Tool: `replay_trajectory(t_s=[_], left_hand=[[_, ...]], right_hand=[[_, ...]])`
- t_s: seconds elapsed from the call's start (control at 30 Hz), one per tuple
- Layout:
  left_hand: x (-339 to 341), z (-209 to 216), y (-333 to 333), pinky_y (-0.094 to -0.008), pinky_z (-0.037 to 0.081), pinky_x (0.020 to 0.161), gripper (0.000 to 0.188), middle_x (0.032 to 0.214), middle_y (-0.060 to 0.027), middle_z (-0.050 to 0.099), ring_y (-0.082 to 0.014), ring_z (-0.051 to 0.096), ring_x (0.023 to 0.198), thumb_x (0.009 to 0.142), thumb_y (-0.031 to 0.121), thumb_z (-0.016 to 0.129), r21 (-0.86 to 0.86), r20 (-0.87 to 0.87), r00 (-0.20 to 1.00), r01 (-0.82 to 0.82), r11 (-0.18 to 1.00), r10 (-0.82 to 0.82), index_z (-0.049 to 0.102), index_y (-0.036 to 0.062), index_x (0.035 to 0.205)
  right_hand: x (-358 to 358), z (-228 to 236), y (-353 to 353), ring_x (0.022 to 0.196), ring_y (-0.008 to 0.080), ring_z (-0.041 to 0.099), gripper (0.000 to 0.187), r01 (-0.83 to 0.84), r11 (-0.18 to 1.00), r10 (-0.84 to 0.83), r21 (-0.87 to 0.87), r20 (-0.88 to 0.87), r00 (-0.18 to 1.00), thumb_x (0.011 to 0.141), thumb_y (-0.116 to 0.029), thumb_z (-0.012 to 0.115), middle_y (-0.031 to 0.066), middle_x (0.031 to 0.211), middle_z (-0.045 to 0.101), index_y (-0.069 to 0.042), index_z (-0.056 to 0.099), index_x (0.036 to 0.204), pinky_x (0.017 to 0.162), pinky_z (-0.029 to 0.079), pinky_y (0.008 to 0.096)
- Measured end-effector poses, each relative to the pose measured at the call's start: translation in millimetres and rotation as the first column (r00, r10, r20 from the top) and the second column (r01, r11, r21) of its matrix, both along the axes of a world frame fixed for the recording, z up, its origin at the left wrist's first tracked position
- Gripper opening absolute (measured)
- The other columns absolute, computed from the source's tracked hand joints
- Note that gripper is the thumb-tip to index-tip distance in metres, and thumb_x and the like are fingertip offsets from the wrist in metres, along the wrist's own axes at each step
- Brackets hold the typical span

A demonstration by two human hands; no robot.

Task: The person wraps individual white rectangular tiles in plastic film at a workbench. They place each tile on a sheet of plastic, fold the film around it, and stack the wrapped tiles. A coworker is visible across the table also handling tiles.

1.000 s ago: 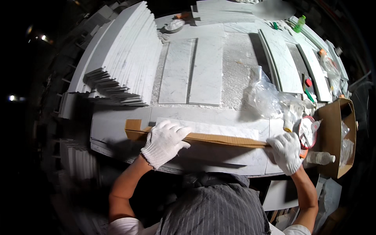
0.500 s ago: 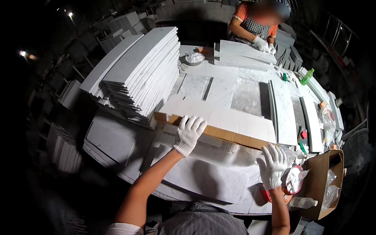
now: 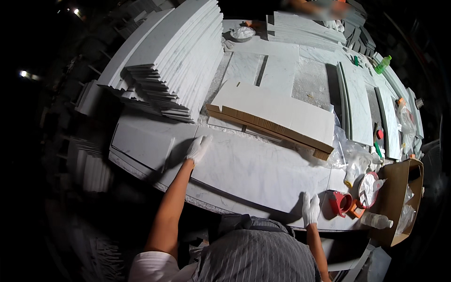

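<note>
Both my hands wear white knit gloves. My left hand (image 3: 198, 148) is open, its fingers stretched along the left end of a pale grey-veined marble slab (image 3: 249, 164). At the slab's near right corner, my right hand (image 3: 310, 209) is also open, fingers extended against the edge. Whether either hand presses on the slab cannot be made out. The slab lies flat on the worktable in front of me, its near long edge casting a dark shadow. Beyond it rests a long cardboard piece (image 3: 277, 105), white on top with brown corrugated edges, apart from both hands.
Tall stacks of marble strips (image 3: 174, 61) stand at left. At right are a red tape dispenser (image 3: 339, 203), a tub of white material (image 3: 369, 190), a clear bottle (image 3: 377, 220) and an open carton (image 3: 399, 197). A co-worker's gloved hands (image 3: 334, 25) are at a far stack (image 3: 300, 30).
Both hands have let go of the cardboard piece and drawn back to the slab. The cardboard now lies farther away on the table. My view has tipped lower.
</note>
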State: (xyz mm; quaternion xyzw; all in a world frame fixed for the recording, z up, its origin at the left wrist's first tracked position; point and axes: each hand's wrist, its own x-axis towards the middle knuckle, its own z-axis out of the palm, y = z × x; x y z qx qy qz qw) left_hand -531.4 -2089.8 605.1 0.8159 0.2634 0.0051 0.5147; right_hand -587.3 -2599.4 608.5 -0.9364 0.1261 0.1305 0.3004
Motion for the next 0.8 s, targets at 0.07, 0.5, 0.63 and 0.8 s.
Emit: replay_trajectory(t_s=[0.07, 0.5, 0.63, 0.8], left_hand=[[17, -3, -4, -0.0379, 0.049, 0.079, 0.051, 0.096, -0.0216, 0.069, -0.0354, 0.064, 0.090, 0.090, 0.052, 0.056, 0.025, -0.070, 0.995, 0.070, 0.997, -0.068, 0.068, 0.0031, 0.099], [-12, 18, -14, -0.0495, 0.049, 0.075, 0.065, 0.088, -0.0282, 0.064, -0.0448, 0.064, 0.087, 0.090, 0.060, 0.047, 0.433, -0.255, 0.957, 0.240, 0.869, -0.137, 0.069, -0.0006, 0.086], [-54, 18, -20, -0.0478, 0.047, 0.068, 0.059, 0.082, -0.0270, 0.064, -0.0418, 0.064, 0.078, 0.091, 0.056, 0.051, 0.469, -0.235, 0.966, 0.208, 0.858, -0.106, 0.068, -0.0008, 0.083], [-122, 24, -38, -0.0479, 0.045, 0.065, 0.053, 0.079, -0.0265, 0.063, -0.0406, 0.062, 0.074, 0.093, 0.047, 0.052, 0.436, -0.241, 0.969, 0.164, 0.885, -0.061, 0.065, -0.0028, 0.082]], right_hand=[[9, -4, 0, 0.108, 0.0503, 0.053, 0.065, 0.063, 0.995, -0.064, 0.082, 0.014, 0.998, 0.098, -0.054, 0.043, 0.0341, 0.116, 0.055, 0.007, 0.054, 0.117, 0.092, 0.043, 0.0484], [8, -7, -1, 0.101, 0.0464, 0.056, 0.056, 0.047, 0.998, -0.054, 0.040, 0.175, 0.983, 0.097, -0.052, 0.048, 0.0285, 0.104, 0.060, 0.003, 0.060, 0.105, 0.088, 0.044, 0.0470], [12, -32, -25, 0.097, 0.0410, 0.058, 0.049, -0.043, 0.993, 0.026, 0.108, 0.158, 0.987, 0.096, -0.046, 0.053, 0.0232, 0.101, 0.063, 0.000, 0.064, 0.106, 0.086, 0.045, 0.0449], [18, -10, -28, 0.099, 0.0392, 0.059, 0.045, -0.132, 0.986, 0.118, 0.100, 0.130, 0.984, 0.094, -0.044, 0.057, 0.0220, 0.104, 0.063, -0.001, 0.065, 0.107, 0.087, 0.046, 0.0431]])
